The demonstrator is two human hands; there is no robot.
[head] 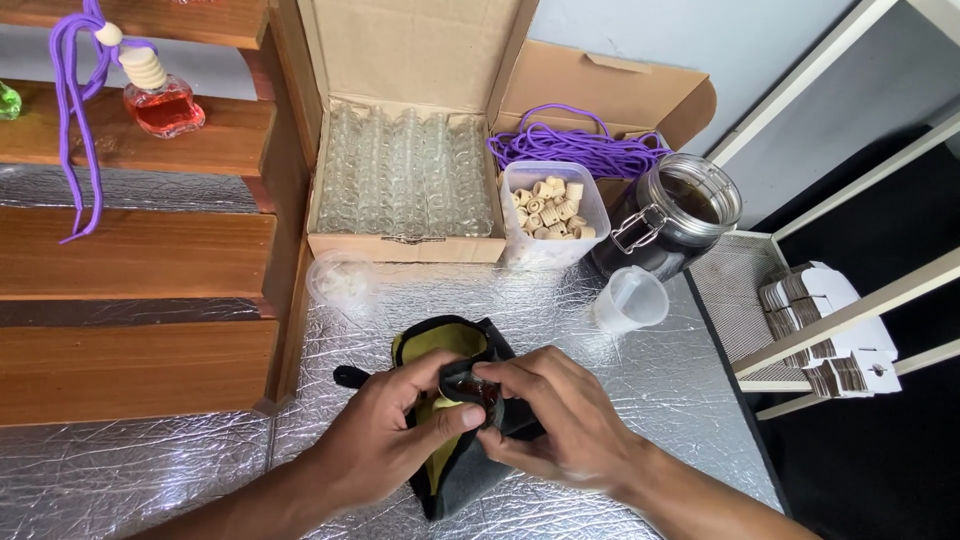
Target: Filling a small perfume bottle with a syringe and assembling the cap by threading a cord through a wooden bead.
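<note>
Both hands, left hand (pixel 385 440) and right hand (pixel 560 420), on cloth (pixel 455 470) at foil mat (pixel 650 400) front, small bottle (pixel 480 390) between them, box of vials (pixel 405 175) behind, tub of caps (pixel 550 210) right of it, jar (pixel 675 215) further right, cup (pixel 630 300) before jar, shelves (pixel 130 250) left

A small glass bottle (pixel 481 391) is sitting low in the near middle of the scene, just above the silver foil-covered tabletop (pixel 650 400). Only a little of it is showing: a clear, rounded patch with dark reddish-brown liquid glinting inside. A dark grey cloth with a yellow-green inner face (pixel 447 345) is wrapping around it, bunching up over the bottle and trailing down toward the near edge, its far part lying open on the tabletop. Both hands are closing on the bundle, the left hand (pixel 385 440) gripping from the left, the right hand (pixel 565 415) from the right.
</note>
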